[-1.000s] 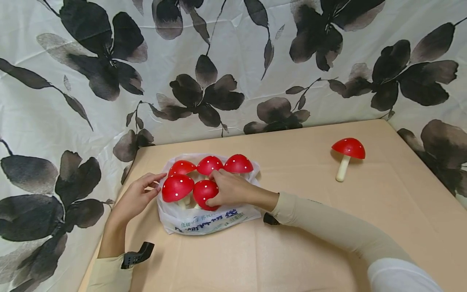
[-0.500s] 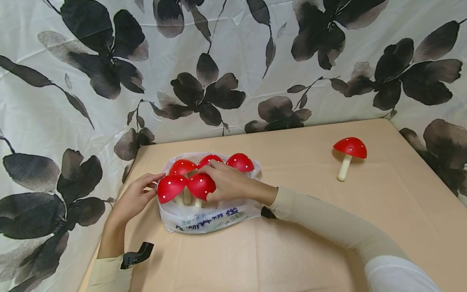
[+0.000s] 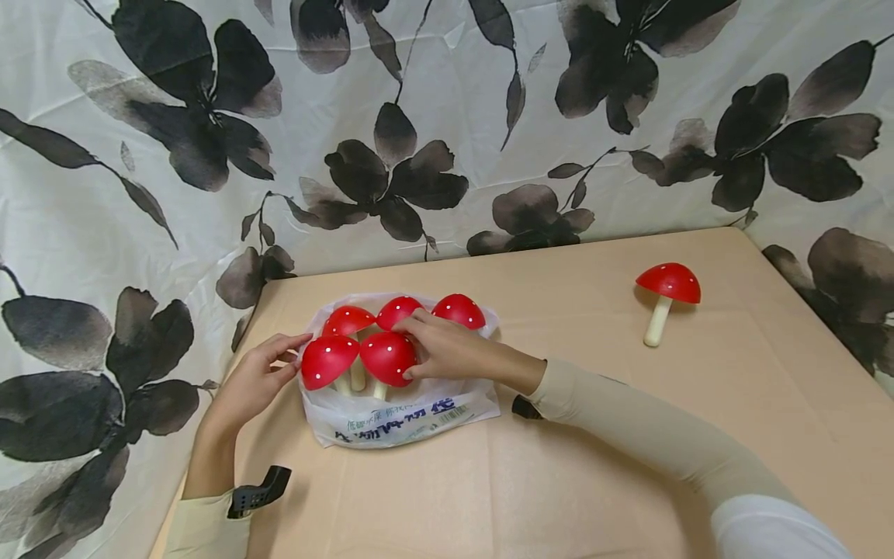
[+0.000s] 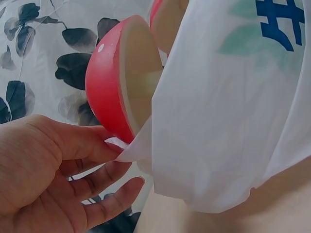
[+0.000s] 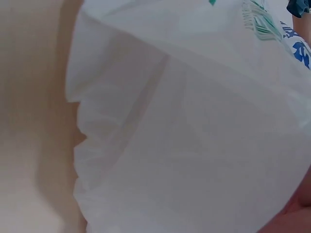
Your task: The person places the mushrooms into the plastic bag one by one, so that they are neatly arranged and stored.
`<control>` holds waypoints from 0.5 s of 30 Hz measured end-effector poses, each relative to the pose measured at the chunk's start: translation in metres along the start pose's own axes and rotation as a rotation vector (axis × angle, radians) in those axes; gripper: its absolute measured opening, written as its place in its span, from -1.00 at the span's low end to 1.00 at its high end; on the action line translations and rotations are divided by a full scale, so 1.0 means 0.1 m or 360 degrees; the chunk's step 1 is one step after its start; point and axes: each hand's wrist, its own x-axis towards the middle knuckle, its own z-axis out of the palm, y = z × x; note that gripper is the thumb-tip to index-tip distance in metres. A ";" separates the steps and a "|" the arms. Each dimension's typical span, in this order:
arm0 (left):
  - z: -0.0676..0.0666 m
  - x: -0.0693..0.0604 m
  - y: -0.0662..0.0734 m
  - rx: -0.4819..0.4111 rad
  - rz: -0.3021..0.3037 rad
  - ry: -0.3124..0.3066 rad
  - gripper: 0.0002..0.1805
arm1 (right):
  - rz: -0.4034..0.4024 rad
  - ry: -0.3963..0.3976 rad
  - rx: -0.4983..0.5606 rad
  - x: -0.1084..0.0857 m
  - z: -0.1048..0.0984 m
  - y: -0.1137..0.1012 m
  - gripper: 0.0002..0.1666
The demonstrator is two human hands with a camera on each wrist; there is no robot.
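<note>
A white plastic bag (image 3: 391, 431) with blue and green print lies on the table, holding several toy mushrooms with red, white-dotted caps and pale stems. My right hand (image 3: 454, 349) grips the cap of the front right mushroom (image 3: 384, 357) at its right side, thumb low and fingers above. The right wrist view shows mostly the bag (image 5: 184, 141), which hides most of that hand. At the bag's left rim, my left hand (image 3: 254, 380) pinches the plastic edge, beside the front left mushroom (image 3: 328, 362). In the left wrist view that mushroom's cap (image 4: 104, 82) stands tilted just above the fingertips.
Another toy mushroom (image 3: 668, 285) lies on the table at the right, away from the bag. The wooden-coloured tabletop (image 3: 594, 481) runs back to a white cloth (image 3: 447, 93) with dark flowers, which hangs behind and at the sides.
My right hand has shifted the front right mushroom slightly left and back, then eased a little right. The front left mushroom has moved slightly left. My left hand stays at the bag's rim.
</note>
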 end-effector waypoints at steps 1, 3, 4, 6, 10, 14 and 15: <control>0.00 0.00 0.00 0.0000 -0.0004 0.0000 -0.49 | -0.0002 0.0003 0.0012 0.00 0.00 0.01 -0.09; 0.00 -0.01 -0.01 0.0005 -0.0010 -0.0002 -0.49 | -0.0013 0.0012 0.0026 0.00 0.01 0.01 -0.11; -0.01 -0.01 -0.02 0.0006 -0.0012 -0.0002 -0.49 | -0.0020 0.0017 0.0035 0.00 0.01 0.01 -0.13; -0.01 -0.02 -0.02 0.0009 -0.0015 0.0005 -0.50 | -0.0040 0.0025 0.0054 0.00 0.00 0.00 -0.15; -0.01 -0.02 -0.04 0.0014 -0.0017 0.0022 -0.50 | -0.0091 0.0022 0.0108 0.02 -0.01 -0.03 -0.15; -0.01 -0.03 -0.06 -0.0004 -0.0027 0.0033 -0.50 | -0.0129 0.0010 0.0169 0.05 0.00 -0.05 -0.15; -0.01 -0.03 -0.07 -0.0011 -0.0031 0.0036 -0.50 | -0.0130 0.0012 0.0181 0.06 0.00 -0.05 -0.16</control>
